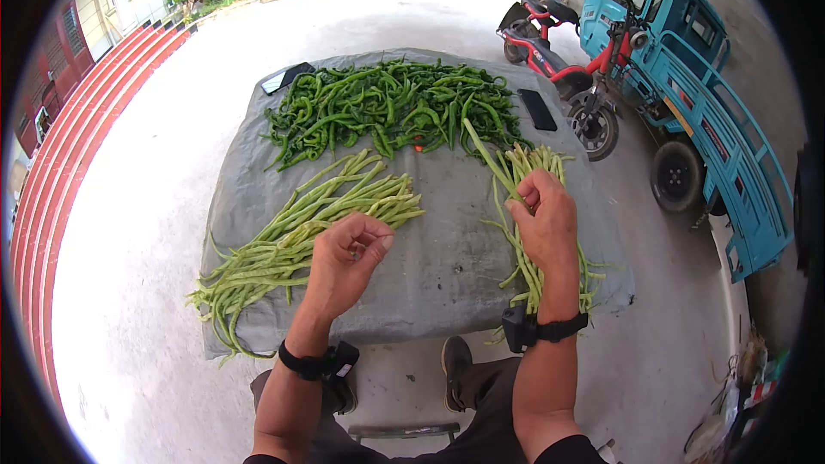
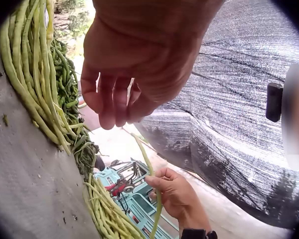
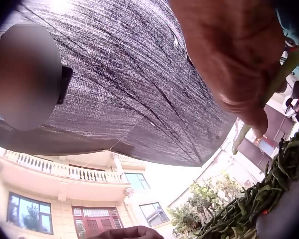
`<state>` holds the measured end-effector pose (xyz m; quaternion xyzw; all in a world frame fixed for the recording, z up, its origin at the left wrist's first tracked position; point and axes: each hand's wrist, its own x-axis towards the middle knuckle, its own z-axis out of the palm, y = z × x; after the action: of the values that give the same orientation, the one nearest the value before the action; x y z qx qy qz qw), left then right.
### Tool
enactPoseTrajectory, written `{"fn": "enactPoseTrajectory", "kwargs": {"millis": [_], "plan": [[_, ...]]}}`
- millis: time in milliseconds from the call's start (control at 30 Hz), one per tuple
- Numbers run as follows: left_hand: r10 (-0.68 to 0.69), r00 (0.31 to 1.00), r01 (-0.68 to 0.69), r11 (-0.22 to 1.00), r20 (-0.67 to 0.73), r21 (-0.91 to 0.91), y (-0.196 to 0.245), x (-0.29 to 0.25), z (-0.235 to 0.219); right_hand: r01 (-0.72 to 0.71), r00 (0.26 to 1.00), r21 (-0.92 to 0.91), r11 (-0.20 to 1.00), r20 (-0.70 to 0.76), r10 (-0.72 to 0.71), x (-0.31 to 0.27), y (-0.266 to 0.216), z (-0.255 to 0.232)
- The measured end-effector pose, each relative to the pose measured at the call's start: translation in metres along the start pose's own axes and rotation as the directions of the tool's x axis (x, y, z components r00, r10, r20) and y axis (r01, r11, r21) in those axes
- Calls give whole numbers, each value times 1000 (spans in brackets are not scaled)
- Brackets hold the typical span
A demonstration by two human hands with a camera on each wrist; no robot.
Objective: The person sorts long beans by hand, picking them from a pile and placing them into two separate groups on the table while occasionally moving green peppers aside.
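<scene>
A long green bean [image 1: 485, 150] is pinched between the thumb and fingers of the right hand [image 1: 547, 219], its far end pointing up and left. In the left wrist view the same bean [image 2: 145, 155] runs past the right hand [image 2: 177, 191]. The left hand [image 1: 346, 262] is over the left pile of beans [image 1: 301, 241], fingers curled and thumb tip near the index fingertip; nothing is plainly seen in it. Behind and under the right hand lies a second bean pile [image 1: 587, 279]. In the right wrist view the bean [image 3: 240, 138] sticks out beyond the right hand [image 3: 239, 64].
Green peppers [image 1: 378, 107] spread across the back of the grey-covered table [image 1: 438, 266]. One phone [image 1: 537, 110] lies at the back right, and another dark device [image 1: 286, 78] at the back left. A red scooter [image 1: 559, 60] and a blue three-wheeler [image 1: 713, 120] stand beyond on the right.
</scene>
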<state>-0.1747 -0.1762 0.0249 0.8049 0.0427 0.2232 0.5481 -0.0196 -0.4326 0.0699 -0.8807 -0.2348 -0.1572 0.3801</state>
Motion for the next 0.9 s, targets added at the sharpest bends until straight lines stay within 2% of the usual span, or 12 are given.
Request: {"fn": "enactPoseTrajectory", "kwargs": {"millis": [100, 267, 367, 467, 567, 667, 800, 900], "plan": [[-40, 998, 46, 990, 49, -134, -7, -2, 3, 11, 1000, 24, 1000, -15, -11, -3, -22, -8], [-97, 985, 144, 924, 145, -355, -5, -3, 9, 74, 973, 100, 992, 212, -94, -10, -47, -3], [-177, 963, 241, 905, 204, -352, 3, -3, 13, 143, 933, 134, 981, 312, -178, -14, -45, 12], [-177, 963, 246, 882, 202, -401, 2, -4, 23, 195, 904, 157, 968, 354, -240, -18, -45, 25], [-264, 950, 313, 779, 170, -544, 8, -4, 28, 236, 873, 189, 953, 390, -293, -22, -51, 32], [-249, 959, 275, 718, 134, -639, 6, 0, 25, 271, 839, 230, 935, 419, -346, -25, -55, 38], [-179, 979, 199, 767, 95, -610, 1, -1, 18, 270, 798, 283, 920, 469, -379, -27, -63, 36], [-119, 990, 144, 774, 81, -617, 3, 0, 13, 202, 782, 348, 916, 506, -365, -27, -64, 36]]}}
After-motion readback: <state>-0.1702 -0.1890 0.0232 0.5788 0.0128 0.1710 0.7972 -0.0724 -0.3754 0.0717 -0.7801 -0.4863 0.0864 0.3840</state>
